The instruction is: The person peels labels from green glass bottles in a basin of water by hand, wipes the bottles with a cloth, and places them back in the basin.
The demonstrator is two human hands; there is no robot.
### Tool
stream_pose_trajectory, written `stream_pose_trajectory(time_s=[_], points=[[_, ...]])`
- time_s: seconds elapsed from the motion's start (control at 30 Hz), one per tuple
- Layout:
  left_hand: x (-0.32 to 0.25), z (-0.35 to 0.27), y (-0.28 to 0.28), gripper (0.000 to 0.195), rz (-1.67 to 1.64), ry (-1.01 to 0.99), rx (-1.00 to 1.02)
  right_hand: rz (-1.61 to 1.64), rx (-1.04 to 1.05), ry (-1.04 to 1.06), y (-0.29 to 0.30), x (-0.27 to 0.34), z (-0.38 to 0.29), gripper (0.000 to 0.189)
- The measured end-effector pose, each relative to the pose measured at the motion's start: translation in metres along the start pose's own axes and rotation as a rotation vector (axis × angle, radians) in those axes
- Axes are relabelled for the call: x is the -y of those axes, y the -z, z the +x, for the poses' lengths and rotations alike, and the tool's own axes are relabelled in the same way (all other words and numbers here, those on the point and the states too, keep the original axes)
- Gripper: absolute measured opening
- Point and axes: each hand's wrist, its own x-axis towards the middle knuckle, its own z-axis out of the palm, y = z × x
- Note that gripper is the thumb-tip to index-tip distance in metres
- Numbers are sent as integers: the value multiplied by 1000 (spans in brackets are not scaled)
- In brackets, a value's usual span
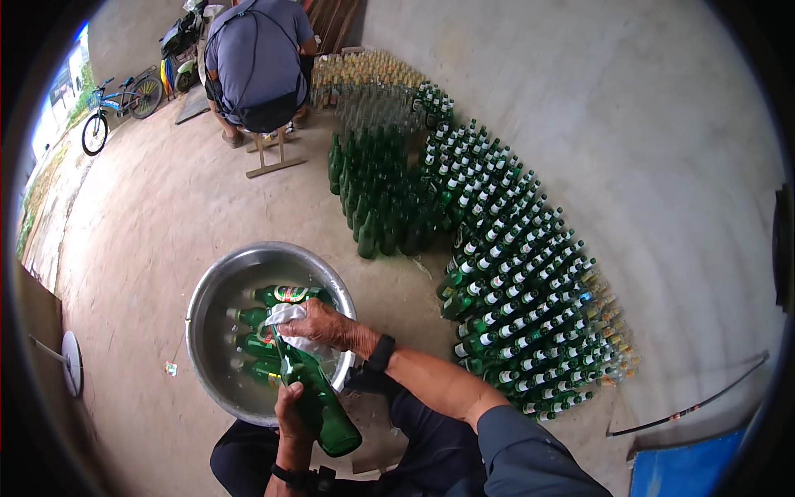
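My left hand [291,413] grips the body of a green glass bottle [324,407], which tilts with its neck up and away from me. A white cloth [289,315] is bunched in my right hand [323,326], pressed around the neck of that bottle; the mouth is hidden by cloth and fingers. Both hands are over the near right part of a round metal basin [208,379]. Cloudy water [230,360] stands in the basin. Several green bottles lie in it, the farthest one a labelled bottle [292,294].
Rows of upright green bottles with white neck labels [515,279] curve along the wall. Unlabelled green bottles [385,192] and clear bottles [372,68] stand farther off. Another person [258,68] sits on a wooden stool [273,163], facing away. A bicycle [121,102] stands far left.
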Motion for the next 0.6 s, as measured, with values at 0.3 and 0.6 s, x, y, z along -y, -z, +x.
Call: stream_pose_trajectory(time_s=[0.3, 0.6], points=[[14, 11, 3, 48, 345, -95, -131, -217, -8, -22, -7, -15, 3, 32], [1, 8, 2, 48, 194, -85, -35, -176, -27, 16, -5, -3, 2, 30]])
